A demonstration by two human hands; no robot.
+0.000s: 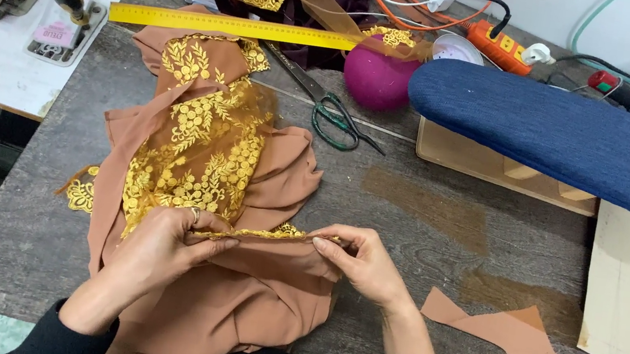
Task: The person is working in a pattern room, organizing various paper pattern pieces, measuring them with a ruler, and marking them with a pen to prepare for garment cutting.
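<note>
Both hands (pixel 272 257) pinch fabric (pixel 233 304), fingertips partly hidden.

Scissors (pixel 336 120), yellow ruler (pixel 233 27), sleeve board (pixel 563 141)

L hand (pixel 168 243), R hand (pixel 360 262): both pinched.

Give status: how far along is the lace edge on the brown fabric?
Done: gold embroidered lace already lies over the tan-brown fabric; cut scraps sit aside, green-handled scissors are set down. In hand: left hand and right hand pinch the lace edge along a fold. Left: no stitching can be made out there.
</note>
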